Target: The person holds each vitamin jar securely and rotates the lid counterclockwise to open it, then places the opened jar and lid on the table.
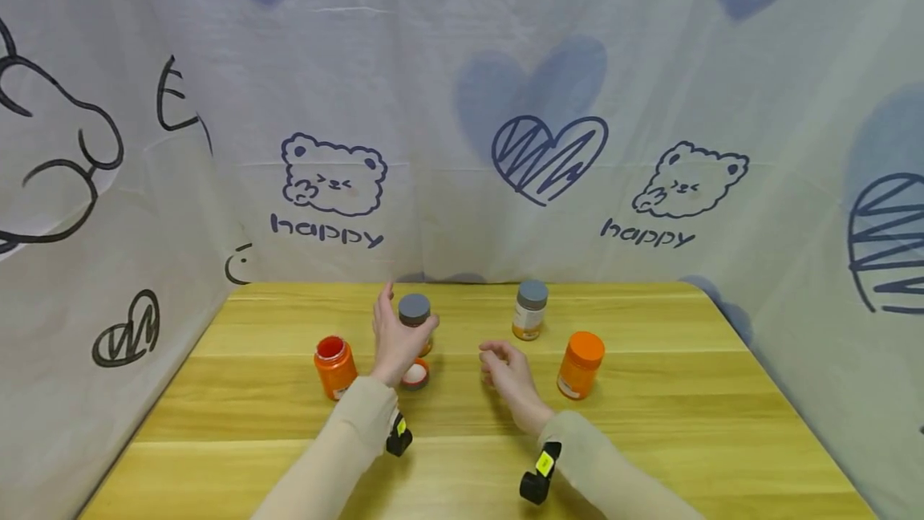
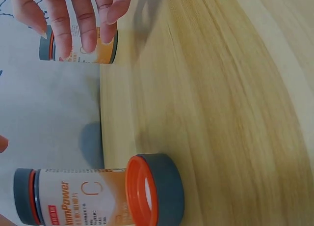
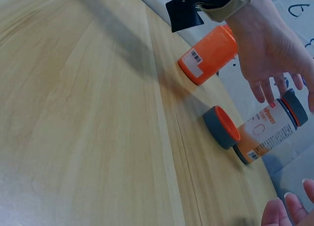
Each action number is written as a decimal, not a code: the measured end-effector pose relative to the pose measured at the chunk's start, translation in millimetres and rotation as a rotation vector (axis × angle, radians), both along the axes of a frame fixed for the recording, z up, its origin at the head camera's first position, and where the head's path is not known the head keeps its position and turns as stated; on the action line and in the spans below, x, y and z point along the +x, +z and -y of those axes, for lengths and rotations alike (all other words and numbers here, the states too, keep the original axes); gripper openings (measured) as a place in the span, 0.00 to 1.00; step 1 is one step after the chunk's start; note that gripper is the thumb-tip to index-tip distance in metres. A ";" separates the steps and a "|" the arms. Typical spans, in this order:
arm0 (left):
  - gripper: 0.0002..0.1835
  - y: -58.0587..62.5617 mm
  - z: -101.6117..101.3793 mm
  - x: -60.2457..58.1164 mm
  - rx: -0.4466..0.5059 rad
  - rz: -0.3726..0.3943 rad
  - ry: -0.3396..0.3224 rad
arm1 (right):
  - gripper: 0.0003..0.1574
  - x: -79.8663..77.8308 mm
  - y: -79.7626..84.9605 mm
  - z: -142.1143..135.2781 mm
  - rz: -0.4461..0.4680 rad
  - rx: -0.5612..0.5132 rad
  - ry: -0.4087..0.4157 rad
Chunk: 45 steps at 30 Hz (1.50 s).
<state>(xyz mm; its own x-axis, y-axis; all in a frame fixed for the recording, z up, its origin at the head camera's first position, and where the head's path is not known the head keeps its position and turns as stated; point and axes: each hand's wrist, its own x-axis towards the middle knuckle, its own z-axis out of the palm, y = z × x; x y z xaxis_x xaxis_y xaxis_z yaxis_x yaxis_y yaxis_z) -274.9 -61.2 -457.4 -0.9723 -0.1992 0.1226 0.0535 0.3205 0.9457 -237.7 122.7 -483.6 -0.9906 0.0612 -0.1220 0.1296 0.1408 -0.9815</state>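
My left hand (image 1: 395,342) reaches around a supplement bottle (image 1: 415,310) with a grey cap, its fingers spread on the far left and its thumb across the right side. Fingertips are close to the cap in the right wrist view. Just in front of this bottle (image 2: 83,196) lies a loose grey lid (image 1: 415,374), its orange-red inside showing. My right hand (image 1: 511,379) hovers over the middle of the table with loosely bent fingers, holding nothing. Behind it stands a second grey-capped bottle (image 1: 530,313).
An uncapped orange jar (image 1: 336,369) stands left of my left hand. A capped orange jar (image 1: 581,366) is to the right of my right hand. All stand on a wooden table (image 1: 650,440), with a printed curtain (image 1: 433,103) behind its far edge.
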 end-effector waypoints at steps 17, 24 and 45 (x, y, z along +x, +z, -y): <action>0.51 -16.6 -2.6 -17.5 0.184 0.096 -0.025 | 0.22 -2.6 -0.7 -2.7 0.033 -0.029 -0.005; 0.47 -19.8 -1.2 -18.2 0.192 0.134 -0.065 | 0.23 -2.9 -1.5 -4.4 0.053 -0.028 0.006; 0.37 -32.2 -0.8 -19.6 0.094 0.165 -0.024 | 0.22 1.7 0.7 -5.6 0.050 -0.047 0.007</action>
